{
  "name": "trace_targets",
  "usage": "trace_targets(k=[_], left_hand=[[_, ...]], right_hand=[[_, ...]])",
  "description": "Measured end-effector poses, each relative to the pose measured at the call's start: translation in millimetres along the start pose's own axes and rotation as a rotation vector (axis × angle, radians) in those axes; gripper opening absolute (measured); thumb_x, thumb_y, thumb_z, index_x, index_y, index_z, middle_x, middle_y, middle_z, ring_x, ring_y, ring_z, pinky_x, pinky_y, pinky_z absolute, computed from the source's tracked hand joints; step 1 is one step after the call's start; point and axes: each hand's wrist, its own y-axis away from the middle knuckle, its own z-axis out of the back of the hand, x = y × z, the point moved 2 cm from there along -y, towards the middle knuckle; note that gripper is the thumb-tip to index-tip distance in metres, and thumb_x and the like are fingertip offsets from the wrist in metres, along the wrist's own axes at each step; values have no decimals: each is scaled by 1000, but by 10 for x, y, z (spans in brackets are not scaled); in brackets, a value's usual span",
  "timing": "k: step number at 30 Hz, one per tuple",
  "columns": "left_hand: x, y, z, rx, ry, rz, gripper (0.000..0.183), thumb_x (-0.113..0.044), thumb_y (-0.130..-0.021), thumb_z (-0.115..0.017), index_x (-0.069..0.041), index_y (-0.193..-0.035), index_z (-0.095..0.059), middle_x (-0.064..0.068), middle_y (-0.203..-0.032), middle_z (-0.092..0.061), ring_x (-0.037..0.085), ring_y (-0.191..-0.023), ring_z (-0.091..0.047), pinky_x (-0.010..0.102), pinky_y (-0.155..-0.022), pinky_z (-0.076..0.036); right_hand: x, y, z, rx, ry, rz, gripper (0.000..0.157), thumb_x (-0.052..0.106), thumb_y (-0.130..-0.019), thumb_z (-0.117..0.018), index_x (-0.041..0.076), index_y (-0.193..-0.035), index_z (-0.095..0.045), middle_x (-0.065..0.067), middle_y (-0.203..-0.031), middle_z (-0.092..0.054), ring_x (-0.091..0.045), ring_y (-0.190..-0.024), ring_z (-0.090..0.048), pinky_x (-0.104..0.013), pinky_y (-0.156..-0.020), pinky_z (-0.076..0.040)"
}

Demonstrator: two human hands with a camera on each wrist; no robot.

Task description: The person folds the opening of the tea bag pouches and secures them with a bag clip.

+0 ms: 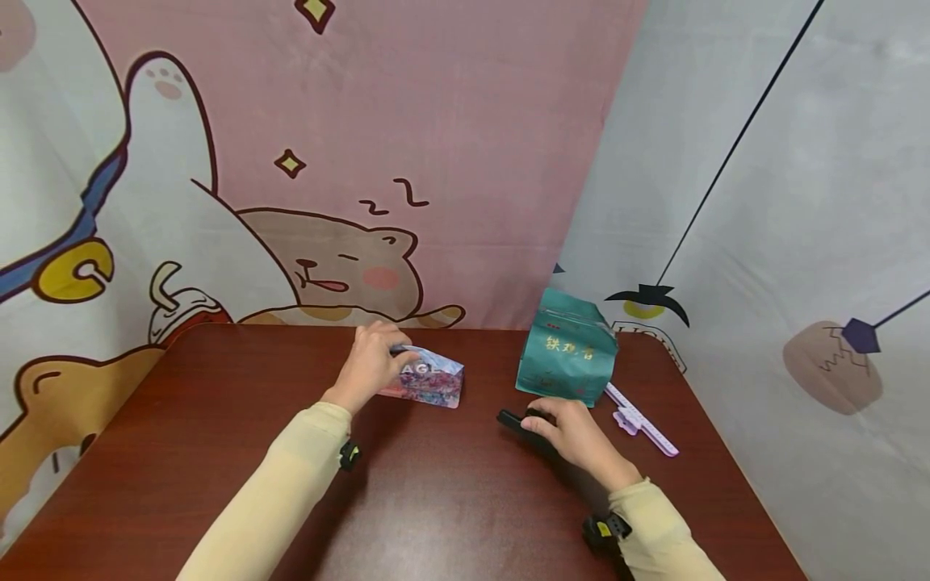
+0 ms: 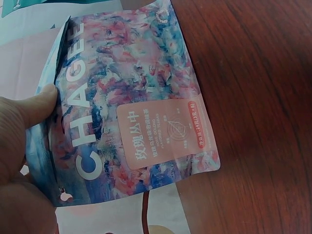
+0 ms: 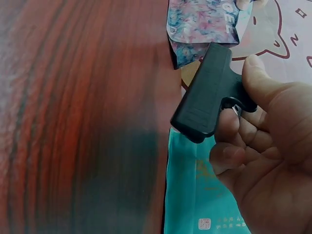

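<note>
My left hand pinches the top edge of a tea pouch printed in pink and blue, thumb on the front. In the left wrist view, the pouch shows white CHAGEE lettering and a pink label, and its lower edge is close over the tabletop. My right hand grips a small black tool by its short side handle. Seen in the right wrist view, the black tool has a thick straight bar and a small curved loop by my fingers; its exact kind I cannot tell.
Behind my right hand stands a green tea bag with gold characters. Beside it lies a lilac sliding caliper on the dark brown table. A cartoon-printed cloth hangs along the table's far edge and right side.
</note>
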Motion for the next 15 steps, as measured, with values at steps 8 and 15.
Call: trace_targets(k=[8,15], left_hand=[[1,-2,-7,-1,0,-1,12,-19,-85,-86,-8,-86,-80,3,-85,-72,25,-90,-60,44,-81,-34],[6,-5,-8,-10,-1,-8,12,-17,-84,-87,-8,-84,-80,3,-83,-72,25,-89,-61,44,-80,-34]], right_hand=[[49,-69,-12,-73,-14,46,19,20,-93,-77,4,-103,-77,-1,-97,-75,-14,-85,-68,-35,-75,-57],[91,-134,-30,-111,-18,29,23,17,-93,-76,0,-109,-77,-9,-105,-76,-24,-92,-72,-42,-80,-59]])
